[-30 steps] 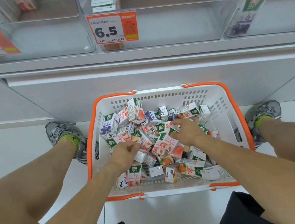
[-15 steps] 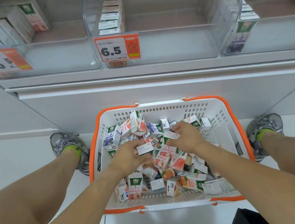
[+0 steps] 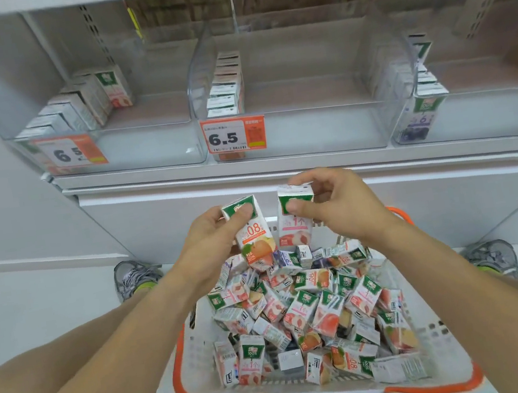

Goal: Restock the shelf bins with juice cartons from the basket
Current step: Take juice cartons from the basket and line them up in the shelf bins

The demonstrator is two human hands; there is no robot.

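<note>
A white shelf (image 3: pixel 280 168) is running across the upper half of the view, carrying three clear plastic bins side by side. The left bin (image 3: pixel 145 152) is holding a slanted row of juice cartons along its left wall, with an orange price tag (image 3: pixel 70 154) reading 6.5 on its front left corner. The middle bin (image 3: pixel 324 127) is holding a single row of cartons (image 3: pixel 225 87) against its left wall, and another 6.5 price tag (image 3: pixel 233 134) is hanging on its front left corner. The right bin (image 3: pixel 488 110) is showing a row of cartons along its left wall, running out past the right edge of the view.

On the floor below the shelf, a white basket (image 3: pixel 445 346) with an orange rim is sitting between the person's two grey shoes (image 3: pixel 132 277), its far edge hidden behind the raised hands. It is filled with a loose heap of small juice cartons (image 3: pixel 303 310) lying at all angles.

Both hands are hovering above the far edge of the basket, just below the shelf's front edge. The left hand (image 3: pixel 209 233) is gripping an orange juice carton (image 3: pixel 253 230) upright, thumb across its green top. The right hand (image 3: pixel 338 205) is pinching a peach juice carton (image 3: pixel 295 217) by its top, fingers curled over it. The two cartons are standing just beside each other, nearly touching.
</note>
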